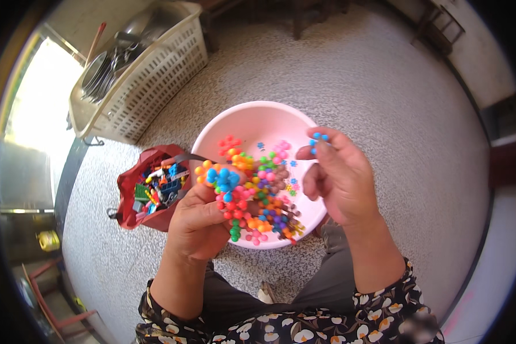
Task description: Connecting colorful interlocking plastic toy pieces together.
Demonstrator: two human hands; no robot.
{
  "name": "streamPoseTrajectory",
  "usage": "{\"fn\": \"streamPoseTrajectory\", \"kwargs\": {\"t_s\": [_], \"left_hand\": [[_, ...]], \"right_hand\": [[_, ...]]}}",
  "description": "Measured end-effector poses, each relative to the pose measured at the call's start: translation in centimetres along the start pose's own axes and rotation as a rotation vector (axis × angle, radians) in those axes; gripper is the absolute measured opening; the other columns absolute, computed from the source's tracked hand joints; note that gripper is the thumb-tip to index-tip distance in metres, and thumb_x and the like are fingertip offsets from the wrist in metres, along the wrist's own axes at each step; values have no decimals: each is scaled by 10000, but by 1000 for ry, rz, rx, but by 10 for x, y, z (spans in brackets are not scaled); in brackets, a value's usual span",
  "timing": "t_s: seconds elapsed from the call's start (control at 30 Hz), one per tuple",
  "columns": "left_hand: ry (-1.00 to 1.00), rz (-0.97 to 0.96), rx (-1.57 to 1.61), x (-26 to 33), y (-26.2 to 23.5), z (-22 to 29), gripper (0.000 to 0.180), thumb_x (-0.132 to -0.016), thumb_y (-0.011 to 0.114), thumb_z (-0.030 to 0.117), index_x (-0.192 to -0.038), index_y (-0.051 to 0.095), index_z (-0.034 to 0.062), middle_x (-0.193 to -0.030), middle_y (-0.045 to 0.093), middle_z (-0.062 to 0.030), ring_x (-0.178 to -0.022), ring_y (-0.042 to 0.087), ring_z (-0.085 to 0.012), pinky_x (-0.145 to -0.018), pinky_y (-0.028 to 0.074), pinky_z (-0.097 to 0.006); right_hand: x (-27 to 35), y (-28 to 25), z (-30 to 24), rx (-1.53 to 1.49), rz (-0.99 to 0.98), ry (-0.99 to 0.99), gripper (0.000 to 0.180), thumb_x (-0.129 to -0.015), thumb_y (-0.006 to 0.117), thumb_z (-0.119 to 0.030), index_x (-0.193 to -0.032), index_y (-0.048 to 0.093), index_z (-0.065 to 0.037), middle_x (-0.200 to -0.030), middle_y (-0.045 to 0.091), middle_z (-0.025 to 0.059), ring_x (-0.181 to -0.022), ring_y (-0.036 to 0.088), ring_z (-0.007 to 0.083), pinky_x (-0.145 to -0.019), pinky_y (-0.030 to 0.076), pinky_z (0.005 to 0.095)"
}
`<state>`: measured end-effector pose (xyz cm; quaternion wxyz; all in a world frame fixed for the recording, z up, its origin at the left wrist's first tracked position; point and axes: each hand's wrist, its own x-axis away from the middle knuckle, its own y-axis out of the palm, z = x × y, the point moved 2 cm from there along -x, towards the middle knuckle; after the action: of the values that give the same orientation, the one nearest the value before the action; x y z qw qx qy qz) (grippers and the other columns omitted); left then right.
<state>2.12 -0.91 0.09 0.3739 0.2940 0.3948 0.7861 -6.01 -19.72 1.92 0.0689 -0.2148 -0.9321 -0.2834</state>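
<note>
My left hand (196, 225) is closed round a large clump of joined knobbly plastic building pieces (247, 198) in red, orange, blue, green, pink, purple and brown. The clump is held up over a round pink basin (221, 122). Between the thumb and fingertips of my right hand (350, 182) is a small blue knobbly building piece (317, 139), above the basin's right rim and apart from the clump. Several small blue, pink and yellow loose pieces (293, 163) lie on the basin's bottom. Part of that bottom is hidden by the clump.
Left of the basin stands a red cloth bag (131, 172) full of mixed toy bricks. A white slotted plastic basket (149, 80) with metal kitchenware is at the far left. Wooden furniture legs (297, 23) stand at the back on the speckled floor (372, 69).
</note>
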Motion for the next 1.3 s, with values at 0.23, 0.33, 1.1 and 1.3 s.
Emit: {"fn": "streamPoseTrajectory", "kwargs": {"t_s": [0.23, 0.33, 1.1, 1.3], "left_hand": [[-63, -86, 103, 9, 2, 0, 488, -740, 649, 91, -1167, 447, -30, -998, 566, -112, -860, 565, -207, -780, 442, -346], [-74, -73, 120, 10, 3, 1, 517, -734, 647, 90, -1180, 422, -45, -992, 568, -115, -848, 564, -203, -753, 437, -332], [20, -219, 120, 12, 17, 0, 573, -673, 668, -27, -1170, 387, 26, -1306, 362, -258, -1312, 238, -362, -1020, 292, -450], [72, -266, -15, 11, 18, -1, 620, -657, 679, -30, -1191, 365, 1, -1263, 423, -226, -1244, 367, -305, -990, 331, -395]], "right_hand": [[9, 6, 0, 38, 42, -138, 229, -868, 581, -149, -1035, 534, 0, -818, 581, 59, -509, 537, 113, -433, 392, 198], [9, 3, -1, 44, 28, -164, 239, -866, 582, -137, -1055, 532, 1, -792, 570, 49, -508, 527, 110, -437, 391, 206], [25, 8, -5, 116, -67, -404, 246, -777, 683, -82, -971, 583, 29, -772, 612, 87, -582, 559, 90, -533, 462, 186], [27, 9, -7, 99, -102, -395, 238, -777, 685, -97, -948, 585, 35, -811, 618, 103, -612, 577, 102, -555, 472, 192]]}}
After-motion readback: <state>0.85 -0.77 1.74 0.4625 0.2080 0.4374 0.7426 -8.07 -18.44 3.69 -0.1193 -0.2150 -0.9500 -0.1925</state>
